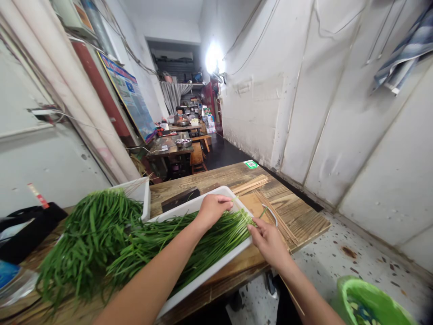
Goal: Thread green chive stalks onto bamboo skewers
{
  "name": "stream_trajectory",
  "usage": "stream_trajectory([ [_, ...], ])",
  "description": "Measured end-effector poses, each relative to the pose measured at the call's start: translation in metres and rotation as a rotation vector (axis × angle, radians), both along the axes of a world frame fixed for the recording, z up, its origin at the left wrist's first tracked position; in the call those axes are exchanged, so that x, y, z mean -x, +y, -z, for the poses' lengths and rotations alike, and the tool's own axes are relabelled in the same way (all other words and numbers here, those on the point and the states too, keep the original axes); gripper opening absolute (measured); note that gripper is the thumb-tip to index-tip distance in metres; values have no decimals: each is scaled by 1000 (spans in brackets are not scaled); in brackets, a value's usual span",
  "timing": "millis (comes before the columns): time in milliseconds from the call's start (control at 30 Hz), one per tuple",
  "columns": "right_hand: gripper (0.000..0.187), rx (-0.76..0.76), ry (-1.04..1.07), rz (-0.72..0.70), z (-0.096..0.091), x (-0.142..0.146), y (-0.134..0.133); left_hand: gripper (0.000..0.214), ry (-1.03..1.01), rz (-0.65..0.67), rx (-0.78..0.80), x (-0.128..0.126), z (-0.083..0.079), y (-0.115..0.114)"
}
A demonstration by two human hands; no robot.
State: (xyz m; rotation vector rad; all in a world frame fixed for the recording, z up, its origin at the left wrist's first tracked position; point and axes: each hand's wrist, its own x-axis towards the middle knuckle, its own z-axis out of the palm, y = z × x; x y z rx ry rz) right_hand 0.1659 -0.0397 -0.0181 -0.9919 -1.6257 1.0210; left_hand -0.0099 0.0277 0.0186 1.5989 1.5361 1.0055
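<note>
A white tray (216, 269) on the wooden table (301, 216) holds a long bundle of green chives (189, 241). My left hand (212, 208) rests on the far end of the chives, fingers curled down over their cut tips. My right hand (267, 241) is at the tray's right edge, pinching the chive ends with thumb and fingers. Bamboo skewers (270, 212) lie on the table just beyond my right hand. A second, bigger heap of chives (91, 234) sits to the left in another white tray (146, 198).
A green plastic bucket (368, 300) stands on the floor at lower right. A dark cleaver (179, 198) lies behind the tray. A black bag (30, 225) sits at the far left. Tables and stools fill the corridor behind.
</note>
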Motion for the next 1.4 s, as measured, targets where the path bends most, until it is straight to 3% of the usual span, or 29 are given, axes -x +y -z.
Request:
stream_trajectory([
  [867, 26, -26, -3, -5, 3, 1, 0, 19, 23, -108, -47, -1, 5, 0],
  [1400, 28, -88, -74, 112, 11, 4, 1, 19, -76, -188, -118, -7, 14, -5],
])
